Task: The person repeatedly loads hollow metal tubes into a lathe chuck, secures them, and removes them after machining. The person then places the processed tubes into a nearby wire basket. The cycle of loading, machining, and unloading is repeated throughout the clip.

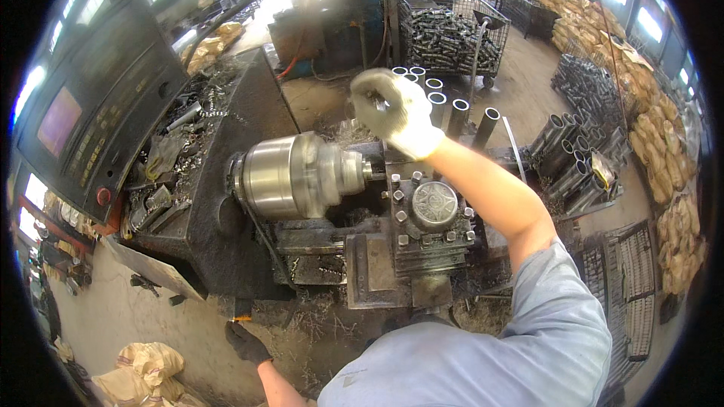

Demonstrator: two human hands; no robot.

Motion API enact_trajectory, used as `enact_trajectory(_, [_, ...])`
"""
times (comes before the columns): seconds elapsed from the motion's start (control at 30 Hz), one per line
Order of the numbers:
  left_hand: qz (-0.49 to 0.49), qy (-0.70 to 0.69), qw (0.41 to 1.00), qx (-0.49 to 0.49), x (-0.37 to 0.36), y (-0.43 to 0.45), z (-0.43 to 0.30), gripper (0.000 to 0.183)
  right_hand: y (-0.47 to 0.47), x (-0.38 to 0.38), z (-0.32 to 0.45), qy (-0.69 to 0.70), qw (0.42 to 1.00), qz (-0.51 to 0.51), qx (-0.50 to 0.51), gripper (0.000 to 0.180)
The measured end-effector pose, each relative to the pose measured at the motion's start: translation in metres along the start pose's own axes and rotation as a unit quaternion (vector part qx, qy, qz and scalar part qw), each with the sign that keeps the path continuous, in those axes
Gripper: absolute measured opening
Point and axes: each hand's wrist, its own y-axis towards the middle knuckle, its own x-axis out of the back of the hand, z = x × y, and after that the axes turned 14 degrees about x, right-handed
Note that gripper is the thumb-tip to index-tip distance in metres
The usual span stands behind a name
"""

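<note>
My right hand (399,116), in a blurred white work glove, is raised over the far side of a metal lathe. Its fingers curl around a dark gap with a small bright spot; whether it holds something is unclear. Below and left of it is the lathe chuck (274,178), whose blurred stepped front (334,172) suggests spinning. The square tool post (434,206), studded with several bolts, sits under my right forearm. At lower left, my left hand (249,343), in a dark glove, is at an orange-edged part (242,318) beneath the headstock; its grip is indistinct.
Several upright steel tubes (459,110) stand behind the tool post, with more leaning tubes (565,152) at right. Left is a control panel (85,124) with a red button (103,196). Metal shavings (215,102) litter the headstock. A wire cage (452,34) holds metal parts; sacks (659,141) line the right.
</note>
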Motion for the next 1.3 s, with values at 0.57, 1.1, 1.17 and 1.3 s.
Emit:
enact_trajectory(0.57, [0.489, 0.05, 0.864, 0.108, -0.066, -0.11, 0.156, 0.037, -0.082, -0.048, -0.077, 0.167, 0.684, 0.699, -0.124, 0.042])
enact_trajectory(1.1, [0.515, 0.404, 0.744, -0.132, -0.025, -0.216, 0.227, 0.036, -0.197, -0.061, -0.16, 0.343, 0.646, 0.668, 0.138, 0.029])
enact_trajectory(1.17, [0.512, 0.401, 0.742, -0.163, -0.041, -0.209, 0.225, 0.036, -0.201, -0.009, -0.165, 0.276, 0.521, 0.782, -0.201, 0.026])
enact_trajectory(1.3, [0.507, 0.402, 0.721, -0.246, -0.073, -0.187, 0.211, 0.036, -0.23, 0.084, -0.139, 0.084, 0.655, 0.745, -0.091, 0.043])
